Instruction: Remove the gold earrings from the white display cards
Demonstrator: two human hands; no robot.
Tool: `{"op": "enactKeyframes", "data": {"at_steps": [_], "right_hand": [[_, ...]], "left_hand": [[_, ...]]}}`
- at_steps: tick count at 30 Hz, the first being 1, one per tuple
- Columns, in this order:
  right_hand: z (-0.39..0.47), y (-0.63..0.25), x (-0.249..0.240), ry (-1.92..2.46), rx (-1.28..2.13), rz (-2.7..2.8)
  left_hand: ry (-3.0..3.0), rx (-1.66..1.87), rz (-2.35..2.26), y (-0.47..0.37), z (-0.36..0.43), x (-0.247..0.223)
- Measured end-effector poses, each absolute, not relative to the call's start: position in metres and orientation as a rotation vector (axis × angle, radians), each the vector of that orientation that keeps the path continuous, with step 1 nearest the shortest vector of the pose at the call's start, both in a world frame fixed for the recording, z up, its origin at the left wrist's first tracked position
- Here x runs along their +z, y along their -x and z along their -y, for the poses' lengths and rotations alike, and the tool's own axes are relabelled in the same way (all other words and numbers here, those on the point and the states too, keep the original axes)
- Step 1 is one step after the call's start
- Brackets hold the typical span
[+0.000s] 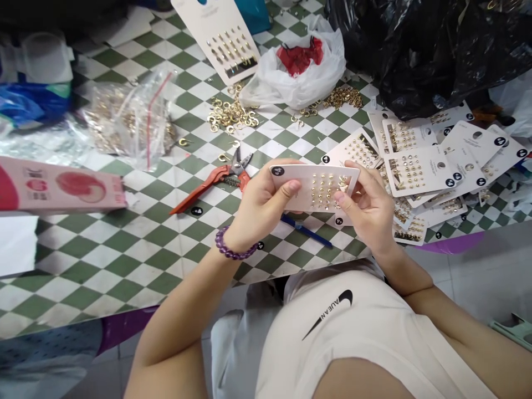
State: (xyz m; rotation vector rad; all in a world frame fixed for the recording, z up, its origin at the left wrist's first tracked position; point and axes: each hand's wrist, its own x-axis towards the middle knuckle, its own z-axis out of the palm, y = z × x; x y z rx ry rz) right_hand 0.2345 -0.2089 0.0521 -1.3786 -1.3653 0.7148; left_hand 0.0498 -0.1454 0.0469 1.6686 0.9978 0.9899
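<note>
A white earring card (pixel 305 188) with rows of small gold studs is held up sideways above the table's front part. My left hand (pixel 264 205) grips its left end, thumb on the front, with a purple bead bracelet (pixel 236 244) at the wrist. The right end is between the thumb and fingers of my right hand (pixel 369 208). Just left of my left hand lie red-handled pliers (pixel 211 183) with open jaws. A blue tool (pixel 307 230) lies below the card. Another stud card (pixel 357 148) lies partly behind my right hand.
Many stud cards (pixel 424 169) are piled at the right, below a black plastic bag (pixel 415 55). Gold hooks (pixel 233 113), a white bag (pixel 299 83) and another card (pixel 220 39) lie at the back. A zip bag (pixel 128 119) and pink box (pixel 62 185) are left.
</note>
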Motion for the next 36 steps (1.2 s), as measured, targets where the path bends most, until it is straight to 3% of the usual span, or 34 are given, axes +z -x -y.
{"op": "enactKeyframes", "data": {"at_steps": [8,20,28,36], "right_hand": [[0.207,-0.232,0.053,1.351,0.384,1.576],[0.207,-0.237,0.050,1.266,0.946,1.193],[0.204,-0.239,0.051,1.219,0.834,1.276],[0.203,-0.240,0.052,1.089,0.791,1.261]], "left_hand": [[-1.652,1.027,-1.098,-0.053,0.149,0.043],[-1.872,1.199,-0.981,-0.059,0.154,0.044],[-1.944,1.285,-0.774,-0.063,0.156,0.037],[-2.386,1.442,-0.565,-0.056,0.154,0.032]]}}
